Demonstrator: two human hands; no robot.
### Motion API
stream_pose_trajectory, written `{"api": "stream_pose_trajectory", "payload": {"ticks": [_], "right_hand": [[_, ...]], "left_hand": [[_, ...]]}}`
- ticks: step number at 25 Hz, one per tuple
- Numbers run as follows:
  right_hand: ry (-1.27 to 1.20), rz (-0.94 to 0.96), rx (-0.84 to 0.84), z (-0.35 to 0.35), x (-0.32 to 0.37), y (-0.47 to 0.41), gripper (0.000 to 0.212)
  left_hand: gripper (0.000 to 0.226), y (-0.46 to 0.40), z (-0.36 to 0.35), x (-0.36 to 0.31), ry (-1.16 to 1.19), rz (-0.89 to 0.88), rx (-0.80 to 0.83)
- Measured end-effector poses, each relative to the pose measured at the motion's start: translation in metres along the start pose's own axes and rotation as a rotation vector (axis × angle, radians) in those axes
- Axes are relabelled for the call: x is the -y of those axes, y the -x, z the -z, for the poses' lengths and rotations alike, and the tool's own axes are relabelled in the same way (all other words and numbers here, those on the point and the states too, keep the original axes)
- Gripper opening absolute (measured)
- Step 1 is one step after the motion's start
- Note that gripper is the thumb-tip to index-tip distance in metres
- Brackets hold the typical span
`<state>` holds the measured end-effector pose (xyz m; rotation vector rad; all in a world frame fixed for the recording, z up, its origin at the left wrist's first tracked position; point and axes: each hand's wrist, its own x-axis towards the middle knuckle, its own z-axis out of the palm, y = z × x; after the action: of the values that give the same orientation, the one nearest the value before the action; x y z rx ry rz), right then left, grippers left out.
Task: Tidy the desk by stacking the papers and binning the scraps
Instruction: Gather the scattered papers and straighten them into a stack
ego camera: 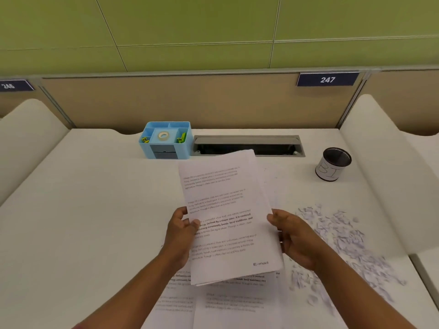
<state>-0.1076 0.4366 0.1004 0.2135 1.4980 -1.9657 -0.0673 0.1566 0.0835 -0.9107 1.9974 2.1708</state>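
Note:
A stack of printed white papers point(223, 210) is lifted above the desk at the centre, held by both long edges. My left hand point(181, 231) grips its left edge with the thumb on top. My right hand point(292, 236) grips its right edge. More printed sheets point(228, 302) lie flat on the desk underneath, near the front edge. A spread of small white paper scraps point(342, 243) covers the desk to the right of my right hand. A small black mesh bin point(333, 164) with a white handwritten label stands at the back right.
A blue desk organiser point(165, 140) with tape and clips stands at the back centre-left. A grey cable slot point(249, 145) lies beside it. White side partitions point(380, 162) flank the white desk point(83, 210); a beige divider with number plate 247 point(327, 79) closes the back.

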Motion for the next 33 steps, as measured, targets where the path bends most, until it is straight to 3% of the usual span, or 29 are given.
{"api": "stream_pose_trajectory", "payload": {"ticks": [4, 14, 16, 19, 23, 29, 33], "right_hand": [[-0.028, -0.074, 0.043, -0.003, -0.017, -0.013, 0.039], [0.017, -0.131, -0.116, 0.027, -0.044, -0.042, 0.040], [-0.017, -0.138, -0.151, 0.034, -0.051, -0.043, 0.043], [-0.039, -0.119, -0.215, 0.035, -0.057, -0.051, 0.039], [-0.030, -0.105, -0.238, 0.021, -0.063, -0.060, 0.033], [-0.033, -0.130, -0.260, 0.009, -0.074, -0.064, 0.027], [-0.034, -0.145, -0.261, 0.007, -0.081, -0.067, 0.025]], "left_hand": [[0.030, -0.001, -0.006, 0.012, -0.111, 0.034, 0.107], [0.027, -0.023, -0.017, 0.034, -0.136, 0.198, 0.153], [0.028, -0.026, -0.014, 0.034, -0.201, 0.197, 0.092], [0.040, -0.038, 0.004, 0.045, -0.543, 0.153, -0.095], [0.057, -0.037, 0.025, 0.055, -0.904, 0.224, -0.189], [0.098, -0.027, 0.056, 0.064, -0.952, 0.277, -0.255], [0.091, -0.025, 0.069, 0.075, -0.924, 0.231, -0.245]]}}
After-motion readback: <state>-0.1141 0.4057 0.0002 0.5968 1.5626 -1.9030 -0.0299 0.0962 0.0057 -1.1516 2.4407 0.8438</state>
